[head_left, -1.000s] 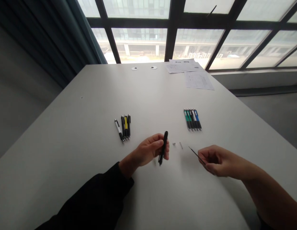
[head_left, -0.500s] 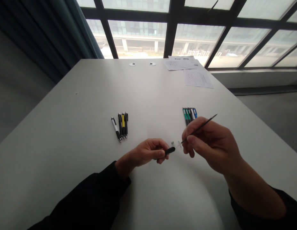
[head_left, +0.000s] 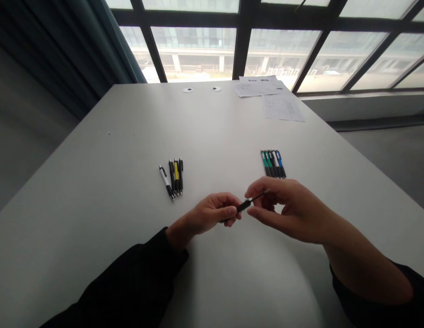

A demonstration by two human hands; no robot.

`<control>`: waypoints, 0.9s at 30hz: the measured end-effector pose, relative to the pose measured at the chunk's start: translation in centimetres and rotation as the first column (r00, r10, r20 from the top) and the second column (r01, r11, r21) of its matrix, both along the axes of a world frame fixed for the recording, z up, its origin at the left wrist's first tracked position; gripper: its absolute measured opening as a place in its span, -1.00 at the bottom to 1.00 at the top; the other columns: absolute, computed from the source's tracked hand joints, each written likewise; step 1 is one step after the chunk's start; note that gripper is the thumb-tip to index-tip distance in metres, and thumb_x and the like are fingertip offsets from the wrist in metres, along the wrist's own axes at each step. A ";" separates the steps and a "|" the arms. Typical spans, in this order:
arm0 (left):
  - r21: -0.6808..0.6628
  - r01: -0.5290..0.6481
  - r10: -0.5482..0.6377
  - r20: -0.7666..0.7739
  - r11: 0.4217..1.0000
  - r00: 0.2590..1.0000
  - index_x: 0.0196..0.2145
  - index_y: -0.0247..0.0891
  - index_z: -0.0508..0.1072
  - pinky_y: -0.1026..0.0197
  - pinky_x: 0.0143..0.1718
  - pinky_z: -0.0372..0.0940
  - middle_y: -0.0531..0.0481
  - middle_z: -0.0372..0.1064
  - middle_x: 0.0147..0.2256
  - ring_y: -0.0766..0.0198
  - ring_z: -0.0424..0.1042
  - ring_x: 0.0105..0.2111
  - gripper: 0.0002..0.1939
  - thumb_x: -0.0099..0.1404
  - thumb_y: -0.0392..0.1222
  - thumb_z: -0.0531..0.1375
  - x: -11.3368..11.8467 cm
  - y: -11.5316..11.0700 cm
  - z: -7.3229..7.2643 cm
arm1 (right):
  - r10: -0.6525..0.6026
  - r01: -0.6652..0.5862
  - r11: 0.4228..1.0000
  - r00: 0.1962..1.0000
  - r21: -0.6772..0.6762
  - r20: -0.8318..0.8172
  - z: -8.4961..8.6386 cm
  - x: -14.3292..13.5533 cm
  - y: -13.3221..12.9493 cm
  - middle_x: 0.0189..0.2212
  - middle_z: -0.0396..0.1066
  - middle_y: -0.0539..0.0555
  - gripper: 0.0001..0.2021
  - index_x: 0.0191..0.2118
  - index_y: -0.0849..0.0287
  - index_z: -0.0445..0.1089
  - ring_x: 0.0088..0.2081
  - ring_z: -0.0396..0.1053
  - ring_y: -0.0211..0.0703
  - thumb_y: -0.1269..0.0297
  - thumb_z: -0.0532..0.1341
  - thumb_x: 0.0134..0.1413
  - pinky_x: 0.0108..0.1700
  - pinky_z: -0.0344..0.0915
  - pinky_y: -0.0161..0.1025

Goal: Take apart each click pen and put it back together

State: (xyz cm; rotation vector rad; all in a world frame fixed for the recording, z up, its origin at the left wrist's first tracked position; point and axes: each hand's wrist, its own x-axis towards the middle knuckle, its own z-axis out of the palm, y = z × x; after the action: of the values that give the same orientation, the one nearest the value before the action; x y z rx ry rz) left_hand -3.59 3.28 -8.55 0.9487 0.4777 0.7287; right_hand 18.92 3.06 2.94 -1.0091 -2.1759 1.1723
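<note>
My left hand (head_left: 217, 210) is closed around a black pen barrel (head_left: 244, 206), whose end points up to the right. Out of that end sticks a thin dark pen refill (head_left: 260, 196). My right hand (head_left: 289, 207) reaches over the refill, thumb and forefinger spread on either side of it near the barrel's mouth. Its fingertips look apart, not pinching the refill. Beyond my right hand lies a row of several pens (head_left: 273, 164), green, black, white and blue. Ahead of my left hand is another group of pens (head_left: 176, 177), black, yellow and white.
The white table (head_left: 212, 132) extends to the window. Paper sheets (head_left: 283, 108) lie at its far right. Two round white discs with dark marks, a left disc (head_left: 188, 90) and a right disc (head_left: 216, 89), sit at the far edge. A dark curtain (head_left: 106, 50) hangs at left.
The refill, held in my right hand above the table before, now has one end in the barrel. My right hand has moved left and its fingers have come off the refill.
</note>
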 end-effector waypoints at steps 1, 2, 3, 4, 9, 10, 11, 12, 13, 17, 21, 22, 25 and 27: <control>-0.002 -0.006 0.006 0.008 1.000 1.000 -0.22 -0.34 0.52 0.33 -0.48 0.19 -0.03 0.47 -0.40 0.42 0.34 -0.52 -0.58 0.19 0.07 0.43 0.0 0.0 0.0 | 0.002 -0.002 1.000 1.000 -0.012 -0.014 0.0 0.1 0.1 -0.43 0.42 -0.03 -0.83 -0.10 0.14 0.41 -0.48 0.34 -0.30 0.29 0.32 0.22 -0.44 0.32 -0.32; -0.005 -0.010 0.010 0.015 1.000 1.000 -0.22 -0.34 0.52 0.33 -0.49 0.19 -0.03 0.46 -0.40 0.41 0.33 -0.53 -0.58 0.19 0.07 0.43 0.1 0.0 0.1 | -0.003 0.003 1.000 0.999 -0.019 -0.042 -0.1 0.3 0.1 -0.41 0.42 -0.04 -0.79 -0.07 0.12 0.41 -0.46 0.36 -0.29 0.29 0.34 0.21 -0.42 0.34 -0.32; -0.007 -0.013 0.013 0.020 1.000 1.000 -0.22 -0.34 0.52 0.33 -0.49 0.19 -0.02 0.46 -0.40 0.41 0.33 -0.53 -0.58 0.19 0.08 0.43 0.1 -0.1 0.1 | -0.009 0.007 1.000 0.997 -0.024 -0.077 -0.1 0.4 0.2 -0.39 0.42 -0.03 -0.77 -0.05 0.11 0.41 -0.44 0.38 -0.28 0.29 0.35 0.20 -0.39 0.37 -0.31; -0.009 -0.015 0.015 0.024 1.000 1.000 -0.22 -0.34 0.51 0.33 -0.49 0.19 -0.02 0.46 -0.41 0.41 0.33 -0.53 -0.58 0.19 0.08 0.43 0.1 -0.1 0.1 | -0.014 0.011 1.000 0.994 -0.028 -0.109 -0.1 0.5 0.2 -0.37 0.43 -0.02 -0.77 -0.05 0.11 0.41 -0.41 0.40 -0.27 0.29 0.36 0.19 -0.37 0.38 -0.30; -0.011 -0.024 0.024 0.012 1.000 1.000 -0.22 -0.35 0.52 0.34 -0.51 0.16 -0.04 0.47 -0.40 0.41 0.35 -0.53 -0.58 0.18 0.07 0.44 0.0 0.0 -0.1 | -0.040 0.042 0.999 0.995 0.021 -0.093 0.1 0.4 0.2 -0.39 0.47 0.03 -0.94 -0.22 0.17 0.47 -0.40 0.41 -0.25 0.31 0.31 0.24 -0.36 0.37 -0.28; -0.010 -0.021 0.021 0.006 1.000 1.000 -0.22 -0.35 0.53 0.34 -0.50 0.16 -0.04 0.47 -0.39 0.41 0.35 -0.52 -0.59 0.19 0.07 0.43 0.0 0.0 -0.2 | -0.039 0.042 0.998 0.997 0.046 -0.069 0.2 0.3 0.3 -0.40 0.47 0.03 -0.94 -0.25 0.18 0.48 -0.42 0.40 -0.26 0.32 0.30 0.25 -0.37 0.35 -0.29; -0.009 -0.017 0.017 -0.001 1.000 1.000 -0.22 -0.35 0.53 0.33 -0.50 0.16 -0.05 0.48 -0.39 0.40 0.35 -0.52 -0.59 0.19 0.07 0.43 -0.1 0.0 -0.2 | -0.036 0.039 0.997 0.998 0.069 -0.047 0.2 0.2 0.3 -0.42 0.47 0.02 -0.95 -0.26 0.18 0.49 -0.44 0.39 -0.28 0.34 0.29 0.24 -0.39 0.34 -0.30; -0.007 -0.012 0.012 -0.008 1.000 1.000 -0.22 -0.35 0.54 0.33 -0.50 0.17 -0.05 0.48 -0.38 0.40 0.36 -0.52 -0.59 0.20 0.07 0.43 -0.1 0.0 -0.2 | -0.030 0.032 0.995 0.999 0.090 -0.031 0.3 0.2 0.3 -0.44 0.47 0.01 -0.95 -0.28 0.19 0.49 -0.45 0.38 -0.29 0.37 0.28 0.23 -0.40 0.33 -0.31; -0.005 -0.006 0.006 -0.016 1.000 1.000 -0.21 -0.35 0.55 0.32 -0.49 0.17 -0.06 0.49 -0.38 0.40 0.35 -0.52 -0.59 0.20 0.07 0.42 -0.1 0.0 -0.2 | -0.022 0.024 0.994 1.000 0.109 -0.022 0.3 0.1 0.4 -0.45 0.46 0.00 -0.95 -0.29 0.19 0.48 -0.46 0.37 -0.31 0.41 0.27 0.21 -0.41 0.32 -0.33; 0.013 0.015 -0.015 -0.049 1.000 0.999 -0.18 -0.37 0.61 0.29 -0.42 0.21 -0.10 0.51 -0.36 0.37 0.37 -0.46 -0.60 0.23 0.05 0.41 -0.1 0.0 -0.1 | 0.010 -0.010 0.989 1.000 0.147 0.004 0.5 -0.1 0.4 -0.45 0.45 -0.02 -0.91 -0.35 0.19 0.43 -0.46 0.35 -0.32 0.50 0.25 0.14 -0.40 0.31 -0.35; 0.028 0.017 -0.014 -0.079 0.999 0.997 -0.10 -0.35 0.63 0.29 -0.37 0.21 -0.14 0.53 -0.30 0.35 0.39 -0.40 -0.62 0.29 0.02 0.37 -0.2 -0.1 0.0 | -0.028 0.025 0.990 0.999 0.141 0.020 0.3 0.1 0.4 -0.47 0.45 -0.01 -0.95 -0.32 0.19 0.44 -0.48 0.34 -0.31 0.40 0.28 0.18 -0.42 0.31 -0.33; 0.030 0.013 -0.011 -0.083 0.999 0.996 -0.09 -0.33 0.64 0.30 -0.37 0.21 -0.13 0.53 -0.31 0.35 0.39 -0.41 -0.62 0.29 0.03 0.36 -0.2 -0.1 0.0 | -0.054 0.051 0.989 0.998 0.137 0.022 0.2 0.1 0.4 -0.47 0.45 -0.01 -0.94 -0.32 0.19 0.44 -0.49 0.34 -0.31 0.36 0.29 0.19 -0.43 0.31 -0.33; 0.039 0.007 -0.003 -0.097 0.999 0.995 -0.10 -0.31 0.65 0.30 -0.37 0.21 -0.12 0.53 -0.31 0.36 0.39 -0.41 -0.61 0.27 0.05 0.37 -0.2 -0.2 0.1 | -0.093 0.093 0.991 0.996 0.092 0.000 -0.1 0.2 0.4 -0.45 0.46 -0.01 -0.93 -0.29 0.18 0.44 -0.47 0.37 -0.30 0.32 0.30 0.21 -0.43 0.33 -0.32; 0.046 0.004 0.002 -0.111 0.999 0.994 -0.11 -0.31 0.66 0.29 -0.36 0.23 -0.12 0.53 -0.31 0.35 0.40 -0.40 -0.61 0.26 0.05 0.38 -0.2 -0.2 0.3 | -0.088 0.089 0.994 0.996 0.068 -0.021 -0.2 0.2 0.4 -0.42 0.46 0.00 -0.95 -0.26 0.18 0.43 -0.45 0.39 -0.29 0.33 0.29 0.21 -0.40 0.35 -0.32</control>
State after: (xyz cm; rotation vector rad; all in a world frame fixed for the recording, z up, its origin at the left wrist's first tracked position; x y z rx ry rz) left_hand -3.80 3.07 -8.30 1.0366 0.5601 0.6907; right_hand 19.14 3.48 2.78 -1.0508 -2.1199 1.0550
